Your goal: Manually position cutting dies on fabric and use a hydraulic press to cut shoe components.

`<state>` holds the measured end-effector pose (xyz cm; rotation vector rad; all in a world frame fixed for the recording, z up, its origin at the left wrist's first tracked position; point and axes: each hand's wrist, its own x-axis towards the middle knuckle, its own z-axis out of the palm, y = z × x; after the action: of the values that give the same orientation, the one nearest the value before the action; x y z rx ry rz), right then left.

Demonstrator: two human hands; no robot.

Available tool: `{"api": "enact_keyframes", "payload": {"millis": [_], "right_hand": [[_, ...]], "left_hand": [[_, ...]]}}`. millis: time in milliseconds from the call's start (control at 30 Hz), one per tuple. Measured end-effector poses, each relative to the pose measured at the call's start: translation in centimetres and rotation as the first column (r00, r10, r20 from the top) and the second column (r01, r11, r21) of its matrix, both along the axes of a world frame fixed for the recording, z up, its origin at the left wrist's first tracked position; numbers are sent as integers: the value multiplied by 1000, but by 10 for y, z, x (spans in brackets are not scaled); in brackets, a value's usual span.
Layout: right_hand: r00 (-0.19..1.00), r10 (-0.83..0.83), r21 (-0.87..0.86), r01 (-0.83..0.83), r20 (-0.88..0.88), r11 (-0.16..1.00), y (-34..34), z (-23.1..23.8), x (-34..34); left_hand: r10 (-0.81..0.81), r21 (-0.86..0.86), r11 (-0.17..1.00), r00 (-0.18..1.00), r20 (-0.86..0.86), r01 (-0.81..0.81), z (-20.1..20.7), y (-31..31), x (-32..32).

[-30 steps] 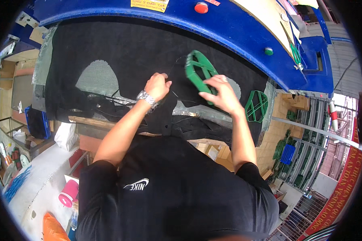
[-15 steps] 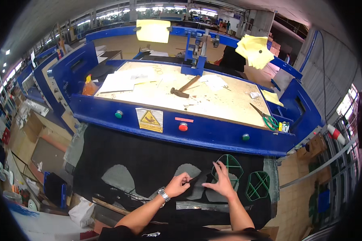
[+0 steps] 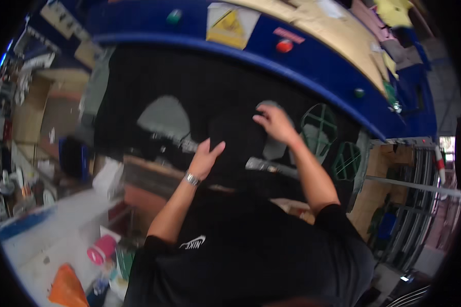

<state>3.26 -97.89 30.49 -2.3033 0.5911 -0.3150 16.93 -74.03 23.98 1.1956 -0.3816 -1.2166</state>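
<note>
i see my left hand [image 3: 206, 156] spread flat on a black fabric piece [image 3: 235, 139] on the black surface [image 3: 189, 77]; my right hand [image 3: 271, 123], fingers loosely open, touches its upper edge beside a grey cut piece [image 3: 274, 149].

Far: a blue machine frame [image 3: 312, 66] curves across the scene, bearing a yellow triangular warning label [image 3: 230, 23], a red button [image 3: 284, 46] and two green buttons [image 3: 173, 16], [image 3: 360, 92]. Beyond it lies a tan board [image 3: 338, 36]. Right: two green lattice templates [image 3: 318, 125], [image 3: 347, 161]. Near left: a pink cylinder [image 3: 100, 250] beside an orange object [image 3: 66, 289], both blurred.
</note>
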Motion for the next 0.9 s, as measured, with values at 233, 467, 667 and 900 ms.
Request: {"api": "enact_keyframes", "payload": {"millis": [233,467,667,900], "right_hand": [[983,-68,87,83,-170,993,8,-31,90],[966,-184,-105,167,-180,980,-6,-81,148],[960,-239,-144,218,-148,965,6,-67,147],[985,28,-107,-47,-171,993,-3,-69,163]], "left_hand": [[254,10,967,957,-141,-255,-26,31,18],[294,169,949,943,-158,-268,-48,23,44],[233,190,958,969,-86,-214,-46,28,50],[180,241,950,979,100,-199,-45,49,67]]}}
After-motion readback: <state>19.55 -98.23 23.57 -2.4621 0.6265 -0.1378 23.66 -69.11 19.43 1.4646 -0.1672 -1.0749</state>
